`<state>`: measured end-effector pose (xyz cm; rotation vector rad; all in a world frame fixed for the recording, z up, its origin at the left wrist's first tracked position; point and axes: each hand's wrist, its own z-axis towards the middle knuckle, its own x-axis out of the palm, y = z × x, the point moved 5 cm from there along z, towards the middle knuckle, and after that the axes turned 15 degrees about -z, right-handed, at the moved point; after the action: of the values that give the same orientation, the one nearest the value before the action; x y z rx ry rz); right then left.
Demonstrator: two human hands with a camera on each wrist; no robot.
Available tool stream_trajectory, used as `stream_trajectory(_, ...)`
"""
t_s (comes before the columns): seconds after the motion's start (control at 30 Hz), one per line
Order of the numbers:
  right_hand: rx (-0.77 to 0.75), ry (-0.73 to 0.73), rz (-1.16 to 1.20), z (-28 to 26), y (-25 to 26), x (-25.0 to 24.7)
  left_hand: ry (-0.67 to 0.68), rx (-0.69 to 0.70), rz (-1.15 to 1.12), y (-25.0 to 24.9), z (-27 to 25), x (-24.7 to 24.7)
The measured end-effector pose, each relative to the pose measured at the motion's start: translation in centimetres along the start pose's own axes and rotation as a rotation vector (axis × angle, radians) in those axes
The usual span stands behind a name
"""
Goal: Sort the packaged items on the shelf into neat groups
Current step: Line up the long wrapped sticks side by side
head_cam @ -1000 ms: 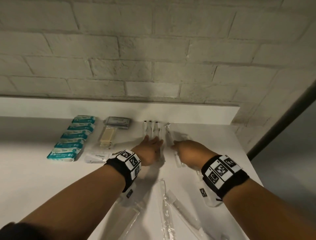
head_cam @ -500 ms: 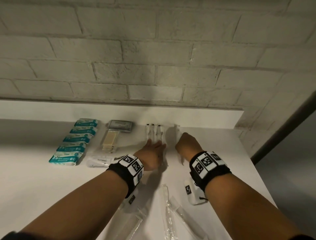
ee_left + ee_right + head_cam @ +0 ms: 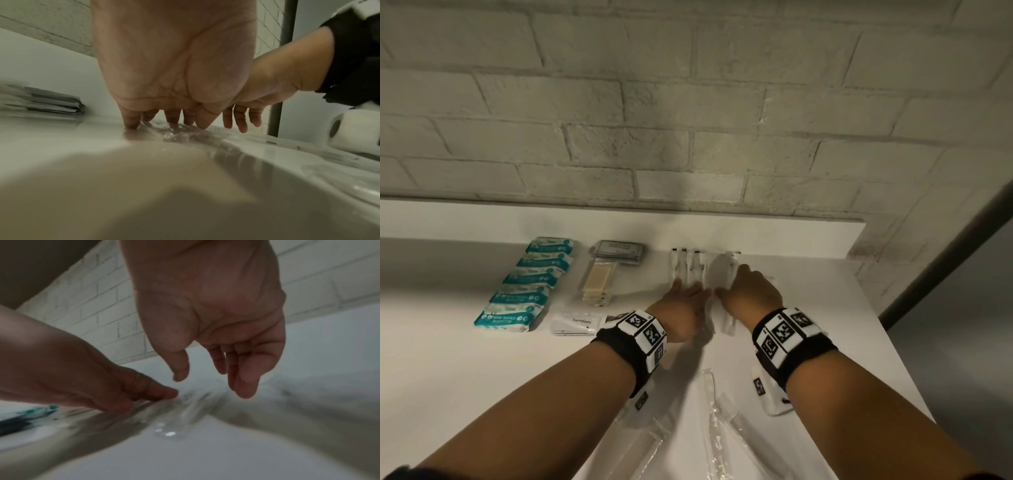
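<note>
On the white shelf (image 3: 465,370), reading from the left, we find a column of teal-and-white flat packets (image 3: 524,287) running front to back, then a stack of grey sachets and cream bars in clear wrap (image 3: 609,270), then a white sachet printed "Toothpaste" (image 3: 575,323) nearer us.

Right of these lies a row of clear plastic sleeves with small dark-tipped items (image 3: 686,265), set side by side, each long axis pointing from us toward the white brick wall (image 3: 688,120). Our left hand (image 3: 681,308) lies flat on the near ends of this row, fingers straight and together, pressing down; it grips nothing.

Immediately right, one more clear plastic sleeve of the same kind (image 3: 729,270) lies parallel to the row, a narrow gap apart. Our right hand (image 3: 751,294) rests over it with fingers relaxed and slightly spread. The right wrist view shows no closed pinch, and we cannot tell whether the fingertips touch the sleeve.

We judge that the coming move depends on this gap: the lone sleeve lies directly under the right hand, which is therefore nearer. It should slide left while staying parallel to the row.

Near the front edge, long clear sleeves holding combs (image 3: 714,428) remain unsorted.
</note>
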<state>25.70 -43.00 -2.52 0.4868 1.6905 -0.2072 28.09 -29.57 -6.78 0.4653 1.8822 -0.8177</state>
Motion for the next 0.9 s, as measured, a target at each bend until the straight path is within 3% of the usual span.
stream_trajectory(0.13,0.028,0.206,-0.063,0.4,0.4,1.1,-0.002,-0.021,-0.009,0.0,-0.1,-0.1)
stream_trajectory(0.27,0.100,0.111,0.030,0.8,-0.8,0.0,0.004,-0.005,-0.010,-0.8,-0.6,-0.7)
stream_trajectory(0.37,0.067,0.085,0.169,0.4,-0.9,-1.2,0.017,-0.011,-0.040,-0.9,-0.8,-0.9)
stream_trajectory(0.43,0.021,0.222,0.127,-0.2,-0.7,-1.2,0.012,-0.010,-0.042,-0.9,-0.9,-1.0)
stream_trajectory(0.5,0.088,0.307,0.009,-1.1,-0.7,-1.0,0.010,-0.016,-0.063,-0.7,-0.8,-0.8)
stream_trajectory(0.63,-0.054,0.020,-0.149,-0.7,-0.3,-0.7,0.014,-0.071,-0.170,0.5,-0.2,0.0)
stream_trajectory(0.77,-0.286,0.060,-0.225,-1.2,2.6,1.1,0.007,-0.073,-0.181,-0.1,-0.4,-0.3)
stream_trajectory(0.9,-0.252,-0.004,-0.177,-1.3,1.5,0.0,-0.052,-0.115,-0.309,-0.3,-0.8,-0.9)
